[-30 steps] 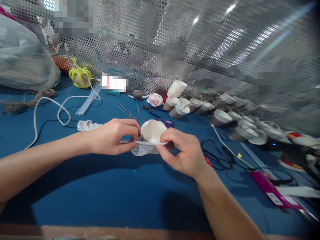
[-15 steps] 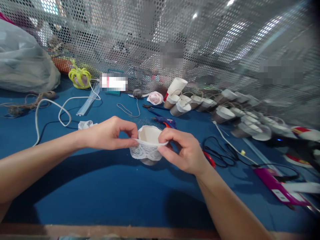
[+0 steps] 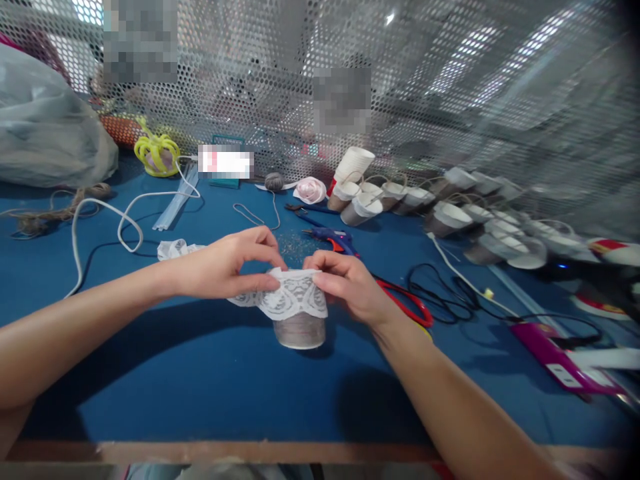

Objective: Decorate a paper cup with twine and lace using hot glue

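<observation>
Cup (image 3: 300, 333) tipped since 0.5 s ago: mouth hidden, side showing, fit of lace (image 3: 296, 299) probably easier to judge. Left hand (image 3: 233, 265), right hand (image 3: 350, 283): thumb-finger pinches nearly closed, holding lace at rim. Cup between hands.

1. A craft workshop, by its look: a blue-topped workbench (image 3: 240, 400) spread with making supplies.
2. Tools: a hot glue gun (image 3: 334, 236) and pliers (image 3: 320, 211), plus a purple power strip (image 3: 540, 344).
3. Materials: white lace trim (image 3: 295, 300), a ball of grey yarn (image 3: 274, 181), a stack of paper cups (image 3: 353, 165).
4. Repeated pieces: many wrapped cups (image 3: 453, 219) with cord handles, grouped together.
5. A grey perforated screen (image 3: 280, 87) backs the bench; the view through it is too blurred to tell whether more workstations stand beyond.
</observation>
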A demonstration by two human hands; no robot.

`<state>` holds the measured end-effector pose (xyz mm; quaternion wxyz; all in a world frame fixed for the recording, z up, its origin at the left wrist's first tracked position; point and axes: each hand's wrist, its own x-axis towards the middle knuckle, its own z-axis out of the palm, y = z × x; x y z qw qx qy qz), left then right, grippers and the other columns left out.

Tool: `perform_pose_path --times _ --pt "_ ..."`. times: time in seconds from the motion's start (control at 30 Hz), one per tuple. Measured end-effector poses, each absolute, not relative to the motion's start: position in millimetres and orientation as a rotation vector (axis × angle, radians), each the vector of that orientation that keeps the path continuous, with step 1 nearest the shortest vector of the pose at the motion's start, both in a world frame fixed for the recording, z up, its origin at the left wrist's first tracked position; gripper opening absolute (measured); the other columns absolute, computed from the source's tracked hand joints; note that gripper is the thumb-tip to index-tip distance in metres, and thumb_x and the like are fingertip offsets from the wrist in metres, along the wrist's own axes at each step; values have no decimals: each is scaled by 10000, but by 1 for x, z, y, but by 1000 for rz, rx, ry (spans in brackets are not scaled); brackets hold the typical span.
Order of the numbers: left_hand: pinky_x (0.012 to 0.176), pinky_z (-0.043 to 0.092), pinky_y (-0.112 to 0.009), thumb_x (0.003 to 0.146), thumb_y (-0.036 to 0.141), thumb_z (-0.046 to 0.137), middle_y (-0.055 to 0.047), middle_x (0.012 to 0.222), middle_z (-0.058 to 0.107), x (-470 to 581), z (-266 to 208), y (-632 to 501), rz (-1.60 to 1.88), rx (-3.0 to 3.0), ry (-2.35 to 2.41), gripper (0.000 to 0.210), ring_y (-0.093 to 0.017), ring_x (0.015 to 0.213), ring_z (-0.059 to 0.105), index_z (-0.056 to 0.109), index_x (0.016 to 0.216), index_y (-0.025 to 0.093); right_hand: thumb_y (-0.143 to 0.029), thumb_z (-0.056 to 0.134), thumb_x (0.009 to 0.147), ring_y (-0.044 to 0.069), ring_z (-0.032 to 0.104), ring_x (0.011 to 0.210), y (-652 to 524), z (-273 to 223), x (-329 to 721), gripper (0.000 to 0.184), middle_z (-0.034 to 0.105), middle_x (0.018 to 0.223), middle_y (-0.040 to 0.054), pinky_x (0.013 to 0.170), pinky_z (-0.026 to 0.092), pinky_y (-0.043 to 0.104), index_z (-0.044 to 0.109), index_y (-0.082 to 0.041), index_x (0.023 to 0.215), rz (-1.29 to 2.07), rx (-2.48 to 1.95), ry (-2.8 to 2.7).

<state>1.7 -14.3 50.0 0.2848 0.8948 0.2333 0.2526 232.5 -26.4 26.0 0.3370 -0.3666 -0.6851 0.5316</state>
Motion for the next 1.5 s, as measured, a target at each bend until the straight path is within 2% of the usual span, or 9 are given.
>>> perform_pose_path --times 0.13,0.27,0.4,0.53,0.67,0.83,1.0,1.2,1.5 --pt "694 423 -227 830 250 508 -36 816 586 1 51 -13 473 2192 575 157 -112 731 517 591 815 118 -335 596 746 59 373 439 -25 22 227 173 468 571 -53 394 284 189 547 -169 740 1458 -976 -1726" --pt "557 377 -180 822 314 510 26 654 523 2 46 -11 422 1967 645 203 -75 589 442 569 767 127 -342 551 793 78 438 504 -25 25 222 219 551 686 -15 443 353 204 586 -178 934 1216 -1091 -1711" --pt "544 366 -184 809 348 516 31 629 508 4 41 -10 432 1919 731 238 -74 571 429 563 734 127 -346 546 807 150 558 785 -30 32 218 271 599 969 68 664 468 280 559 -182 1022 931 -1105 -1839" --pt "513 344 -184 807 341 510 38 594 493 6 43 -12 396 2011 753 239 -70 536 410 580 727 127 -287 558 808 199 549 980 -38 37 215 232 595 1084 86 848 438 350 563 -196 1021 782 -1003 -2140" --pt "543 388 -195 803 317 521 10 671 581 7 44 -13 441 2099 758 204 -93 590 495 613 816 136 -301 554 811 161 559 755 -41 38 213 125 612 820 39 725 450 300 563 -178 830 830 -1107 -2229" --pt "824 444 -324 738 322 610 -90 1027 591 9 34 -12 811 2281 929 323 -193 942 560 577 1015 161 -315 545 812 136 505 672 -40 37 212 149 564 721 7 643 418 258 537 -172 767 887 -1188 -2150" --pt "618 457 -285 706 422 627 -11 780 554 13 29 -13 833 2147 1196 397 -143 666 548 499 979 164 -305 542 810 124 477 629 -38 35 212 163 539 664 -7 604 397 243 520 -172 719 891 -1206 -2067" --pt "436 312 -187 690 370 623 78 546 468 18 28 -15 792 1864 1126 321 -77 464 413 427 867 187 -298 549 800 118 465 618 -36 34 212 161 527 662 -13 592 383 239 516 -171 708 856 -1226 -2051" --pt "456 280 -189 746 385 555 34 564 479 14 43 -21 544 1864 944 270 -62 493 373 582 688 122 -294 546 795 131 490 644 -36 35 213 148 546 676 -6 622 396 255 528 -169 716 841 -1219 -2077"
